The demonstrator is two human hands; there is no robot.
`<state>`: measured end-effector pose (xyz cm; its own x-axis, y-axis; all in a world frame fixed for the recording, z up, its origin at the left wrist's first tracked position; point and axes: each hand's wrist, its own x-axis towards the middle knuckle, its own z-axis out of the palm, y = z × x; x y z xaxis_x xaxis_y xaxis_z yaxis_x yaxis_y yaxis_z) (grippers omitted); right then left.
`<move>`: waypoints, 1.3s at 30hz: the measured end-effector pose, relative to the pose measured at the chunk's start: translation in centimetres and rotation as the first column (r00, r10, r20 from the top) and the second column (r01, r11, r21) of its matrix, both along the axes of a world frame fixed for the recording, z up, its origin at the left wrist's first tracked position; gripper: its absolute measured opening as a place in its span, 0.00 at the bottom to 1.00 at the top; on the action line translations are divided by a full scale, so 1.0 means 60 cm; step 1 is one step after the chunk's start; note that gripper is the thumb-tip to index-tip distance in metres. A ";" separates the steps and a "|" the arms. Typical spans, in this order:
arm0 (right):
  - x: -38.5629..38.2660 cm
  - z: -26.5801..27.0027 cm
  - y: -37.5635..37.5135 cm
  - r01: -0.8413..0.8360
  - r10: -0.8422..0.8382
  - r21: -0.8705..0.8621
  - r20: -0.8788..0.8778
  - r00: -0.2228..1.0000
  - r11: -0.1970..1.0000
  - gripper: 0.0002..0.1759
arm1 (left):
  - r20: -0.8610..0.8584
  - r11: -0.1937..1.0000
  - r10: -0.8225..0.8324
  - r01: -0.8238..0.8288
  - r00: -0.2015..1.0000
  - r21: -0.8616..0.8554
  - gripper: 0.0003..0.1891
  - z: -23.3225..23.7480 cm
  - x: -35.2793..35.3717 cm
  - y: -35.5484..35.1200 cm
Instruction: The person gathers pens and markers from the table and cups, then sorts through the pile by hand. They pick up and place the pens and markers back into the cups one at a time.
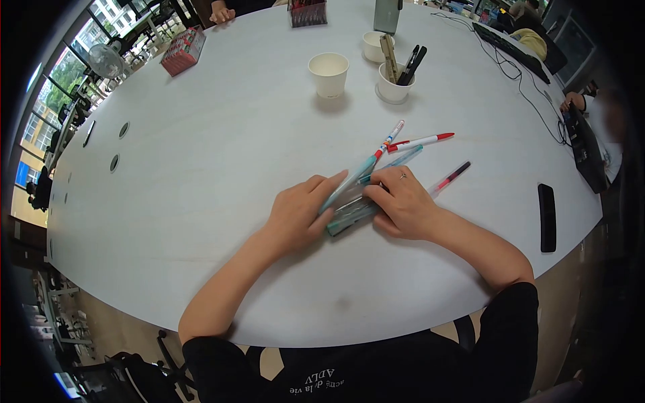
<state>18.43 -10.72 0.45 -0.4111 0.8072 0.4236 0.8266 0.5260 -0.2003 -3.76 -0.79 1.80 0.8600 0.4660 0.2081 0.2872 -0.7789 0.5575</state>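
Observation:
A clear, green-tinted pencil case (pixel 353 213) lies on the white table between my hands. My left hand (pixel 299 208) is closed around its left end, thumb near the lower edge. A light blue pen (pixel 356 176) slants up from beside that hand, in line with a white, red and blue patterned pen (pixel 392 136). My right hand (pixel 406 205), with a ring, pinches the case's upper right side; its fingertips are partly hidden. Beyond it lie a red-and-white pen (pixel 430 140) and a translucent blue pen (pixel 406 156). A pink-and-black pen (pixel 453 176) sticks out right of my right hand.
White cups (pixel 328 75) stand farther back, one cup (pixel 393 91) holding markers. Behind are a grey-green bottle (pixel 387 17) and red boxes (pixel 183 51). A black phone-like object (pixel 547 218) lies at right, near cables and a keyboard (pixel 510 50). Other people's hands (pixel 220 12) show at the edges.

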 end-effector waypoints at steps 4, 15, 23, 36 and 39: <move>-0.006 -0.001 -0.002 -0.002 0.004 0.072 -0.029 1.000 0.997 0.29 | -0.078 0.982 -0.011 -0.004 0.997 -0.191 0.28 0.026 -0.003 -0.029; -0.006 0.010 -0.003 -0.069 0.058 0.126 0.092 0.994 0.990 0.30 | 0.006 0.500 -0.098 0.055 0.995 -0.864 0.31 0.027 0.005 -0.046; -0.001 0.000 0.005 -0.114 0.100 0.225 0.075 0.992 0.968 0.11 | 0.152 0.487 -0.077 0.171 0.985 -0.857 0.22 -0.002 0.006 -0.038; 0.008 0.031 0.002 -0.218 0.182 0.432 0.125 0.975 0.875 0.07 | 0.367 0.582 0.224 0.178 0.903 -0.794 0.25 -0.019 0.009 -0.034; 0.048 0.078 0.011 -0.149 0.089 0.325 0.191 0.977 0.934 0.10 | 0.389 0.725 0.233 0.108 0.891 -0.680 0.20 -0.016 0.010 -0.038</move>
<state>21.29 -10.07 5.11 -0.5855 0.5706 0.5759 0.7596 0.6344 0.1437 -3.18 -3.05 0.87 0.7251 0.6728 0.1468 -0.0735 -0.1363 0.9879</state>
